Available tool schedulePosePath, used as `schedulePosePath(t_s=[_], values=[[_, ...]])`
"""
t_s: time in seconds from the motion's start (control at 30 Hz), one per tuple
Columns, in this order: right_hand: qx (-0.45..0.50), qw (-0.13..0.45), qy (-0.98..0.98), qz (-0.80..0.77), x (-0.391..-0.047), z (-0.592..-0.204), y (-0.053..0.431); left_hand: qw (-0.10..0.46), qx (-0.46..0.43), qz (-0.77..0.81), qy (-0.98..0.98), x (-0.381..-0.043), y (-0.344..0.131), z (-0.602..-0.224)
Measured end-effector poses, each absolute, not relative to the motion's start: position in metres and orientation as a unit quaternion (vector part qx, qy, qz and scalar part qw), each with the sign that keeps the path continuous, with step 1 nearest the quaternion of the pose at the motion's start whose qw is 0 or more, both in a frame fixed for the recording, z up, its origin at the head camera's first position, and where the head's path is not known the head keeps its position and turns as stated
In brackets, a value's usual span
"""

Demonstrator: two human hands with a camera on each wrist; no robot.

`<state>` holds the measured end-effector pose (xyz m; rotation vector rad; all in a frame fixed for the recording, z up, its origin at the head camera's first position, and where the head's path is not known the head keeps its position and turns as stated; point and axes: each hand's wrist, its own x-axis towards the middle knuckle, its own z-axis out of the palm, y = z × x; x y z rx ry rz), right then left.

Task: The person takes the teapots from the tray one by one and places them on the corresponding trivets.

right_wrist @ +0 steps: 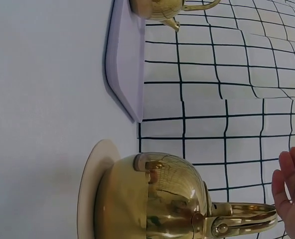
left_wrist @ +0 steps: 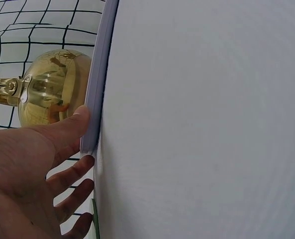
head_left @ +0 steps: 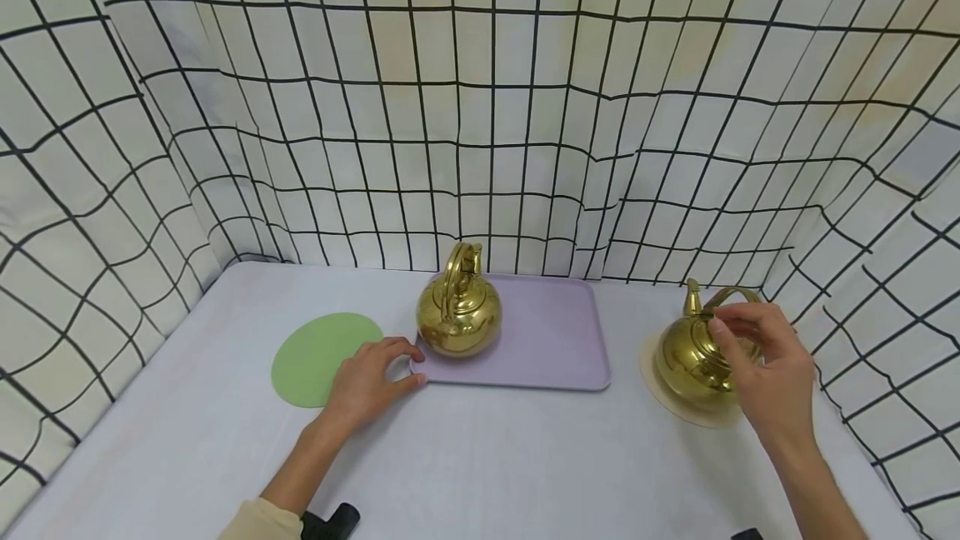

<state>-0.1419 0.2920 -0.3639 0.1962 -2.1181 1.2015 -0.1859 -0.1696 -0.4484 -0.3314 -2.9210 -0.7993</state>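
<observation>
Kettle (head_left: 690,361) right of the tray (head_left: 551,332) stands handle-up by your right hand (head_left: 774,373), fingers loose; left hand (head_left: 367,383), fingers apart, touches the tray.

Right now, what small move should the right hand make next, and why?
Probably curl the right hand round the handle of the right kettle: the fingers look extended near it, not wrapped around it, while the left hand touches the tray.

Kettle (head_left: 459,322) on tray (head_left: 555,332), between mats (head_left: 318,363)
</observation>
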Motion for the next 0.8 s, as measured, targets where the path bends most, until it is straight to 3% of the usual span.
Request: schedulePosePath(t_s=[0.8], values=[[0.094,0.188,-0.874,0.438,-0.153,-0.393,0.268,0.047,-0.105,-0.261,-0.958,-0.186,-0.169,-0.447]])
